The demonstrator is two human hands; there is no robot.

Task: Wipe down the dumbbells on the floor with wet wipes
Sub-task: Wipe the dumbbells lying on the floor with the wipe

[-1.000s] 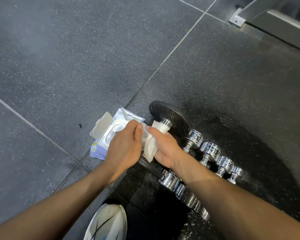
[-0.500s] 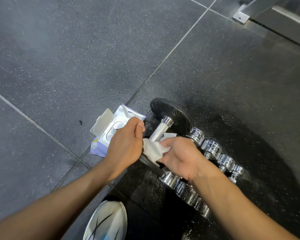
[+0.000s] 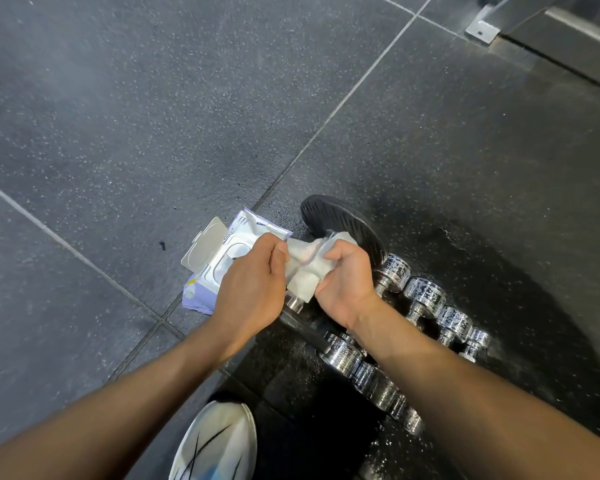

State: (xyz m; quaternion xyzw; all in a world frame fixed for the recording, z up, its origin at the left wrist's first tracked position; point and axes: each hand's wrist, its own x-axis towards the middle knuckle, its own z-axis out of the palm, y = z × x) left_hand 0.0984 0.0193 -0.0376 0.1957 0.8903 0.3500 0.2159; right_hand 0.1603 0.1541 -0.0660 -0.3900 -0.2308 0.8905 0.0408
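My right hand [image 3: 347,278] grips the wet wipe [image 3: 307,271] around the black-plate dumbbell [image 3: 347,225] handle, and my left hand [image 3: 253,289] pinches the wipe's edge. My left hand half hides the open wipes pack [image 3: 219,258] at nine o'clock. The chrome dumbbells [image 3: 425,292] lie at four. The wipe has slid up to the plate since half a second ago.
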